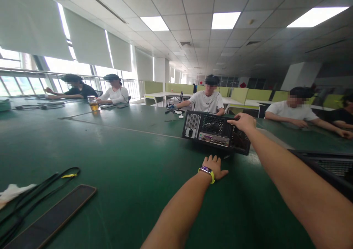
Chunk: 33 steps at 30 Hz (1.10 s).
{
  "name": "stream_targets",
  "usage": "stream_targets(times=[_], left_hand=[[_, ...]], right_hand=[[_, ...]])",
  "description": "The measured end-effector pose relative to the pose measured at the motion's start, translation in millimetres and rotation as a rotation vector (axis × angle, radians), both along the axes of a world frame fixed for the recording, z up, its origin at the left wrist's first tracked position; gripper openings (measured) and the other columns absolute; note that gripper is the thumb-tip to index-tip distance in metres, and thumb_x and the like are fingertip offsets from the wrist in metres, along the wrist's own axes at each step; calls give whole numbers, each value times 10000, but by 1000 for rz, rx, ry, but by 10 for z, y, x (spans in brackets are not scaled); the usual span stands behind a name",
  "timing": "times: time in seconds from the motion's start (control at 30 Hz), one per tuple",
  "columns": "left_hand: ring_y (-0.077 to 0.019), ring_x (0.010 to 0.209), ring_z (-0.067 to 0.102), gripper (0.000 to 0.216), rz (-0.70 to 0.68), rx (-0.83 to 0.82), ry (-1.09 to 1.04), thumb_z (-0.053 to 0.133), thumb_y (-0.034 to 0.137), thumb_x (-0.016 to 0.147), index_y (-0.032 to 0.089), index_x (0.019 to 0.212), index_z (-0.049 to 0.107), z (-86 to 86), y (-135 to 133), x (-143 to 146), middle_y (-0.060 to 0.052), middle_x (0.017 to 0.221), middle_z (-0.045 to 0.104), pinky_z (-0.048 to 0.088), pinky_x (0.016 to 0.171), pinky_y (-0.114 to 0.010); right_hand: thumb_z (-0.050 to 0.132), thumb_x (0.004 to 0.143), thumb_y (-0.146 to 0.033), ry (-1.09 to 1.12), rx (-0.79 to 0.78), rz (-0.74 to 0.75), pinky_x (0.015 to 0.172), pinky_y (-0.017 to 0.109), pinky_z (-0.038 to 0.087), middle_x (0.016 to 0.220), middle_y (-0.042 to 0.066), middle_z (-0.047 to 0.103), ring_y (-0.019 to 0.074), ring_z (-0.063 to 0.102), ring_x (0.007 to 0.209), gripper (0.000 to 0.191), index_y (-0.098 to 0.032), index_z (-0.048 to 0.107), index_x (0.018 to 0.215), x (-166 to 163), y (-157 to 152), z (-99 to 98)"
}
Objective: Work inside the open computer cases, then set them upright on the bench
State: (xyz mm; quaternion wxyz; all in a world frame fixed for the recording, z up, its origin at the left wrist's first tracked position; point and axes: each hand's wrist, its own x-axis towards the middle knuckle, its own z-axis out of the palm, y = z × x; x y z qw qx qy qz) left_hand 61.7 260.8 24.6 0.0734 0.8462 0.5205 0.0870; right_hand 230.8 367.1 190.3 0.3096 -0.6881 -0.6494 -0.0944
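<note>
A black computer case (215, 125) stands on the green table in front of me, its back panel with power socket and ports facing me and slanting down to the right. My right hand (245, 123) grips the top edge of the case near its right end, fingers over the panel. Nearer to me, my left hand (214, 166) lies flat on the tabletop just below the case, fingers spread and nothing in it. A yellow-green banded watch (206, 170) is on that wrist. Dark shadow hides the underside of the case.
Black cables (41, 190) and a long dark flat pad (55, 216) lie at the left front, beside white tissue (13, 194). Another dark case (325, 164) sits at the right. A cup of amber drink (94, 104) stands farther back. Several people sit around the table.
</note>
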Motion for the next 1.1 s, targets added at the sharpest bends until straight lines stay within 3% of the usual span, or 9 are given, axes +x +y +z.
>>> stream_targets(times=[0.13,0.23,0.33,0.47,0.67,0.77,0.9,1.0,1.1], left_hand=[[-326,1233,430,512,22,-17,37,376,512,889,150,1147,628,29,47,114,-164,1224,608,289,1042,-504],[-297,1225,447,302,54,-13,27,467,352,877,183,1003,682,83,-26,133,-140,1118,662,303,1037,-471],[-277,1169,514,281,183,-79,-7,503,273,867,157,1086,636,168,-55,139,-132,1153,644,413,956,-451],[-258,1021,623,400,307,-226,-39,587,318,829,104,1166,578,282,-84,142,-181,1167,627,521,799,-379],[-312,897,663,315,232,-315,-28,707,227,591,156,897,679,303,-702,-38,-161,1000,694,530,682,-350],[-268,807,658,144,157,-338,-34,655,214,604,190,746,665,324,-1175,-223,-95,892,704,502,626,-323],[-153,688,595,30,52,-376,-103,598,226,653,211,676,610,380,-1684,-647,10,735,649,409,545,-231],[-114,600,502,105,30,-512,-315,607,283,674,187,702,574,362,-1917,-1074,35,654,565,332,499,-215],[-94,562,414,195,53,-617,-532,603,343,708,167,694,520,345,-2057,-1457,51,601,482,284,503,-218]], right_hand=[[650,684,-620,-16,12,12,763,374,405,922,61,712,266,620,916,432,-253,673,912,2,-17,-35],[647,685,-618,-24,17,13,753,367,396,928,60,710,263,619,905,431,-251,660,910,-11,-25,-42],[613,714,-621,-52,-12,4,762,366,388,932,60,707,259,620,907,428,-249,632,924,-30,-112,-118],[576,750,-624,-103,-65,-6,781,355,390,898,42,703,238,626,890,416,-257,595,943,-2,-370,-391],[499,852,-545,-168,-98,-13,880,385,372,1010,103,679,261,595,991,391,-204,559,1033,74,-600,-674],[525,843,-521,-174,-167,-36,901,422,373,1015,135,670,299,578,1033,405,-174,570,1048,-11,-600,-637],[653,728,-535,-176,-269,-91,938,392,387,1211,130,594,300,497,1180,571,-188,546,1169,-34,-715,-473],[618,748,-530,-144,-337,-295,961,495,372,1315,239,496,386,438,1239,675,-115,502,1267,359,-935,-291],[675,703,-479,-102,-435,-484,917,668,326,1259,431,434,530,409,1212,721,41,559,1189,1098,-1256,-137]])
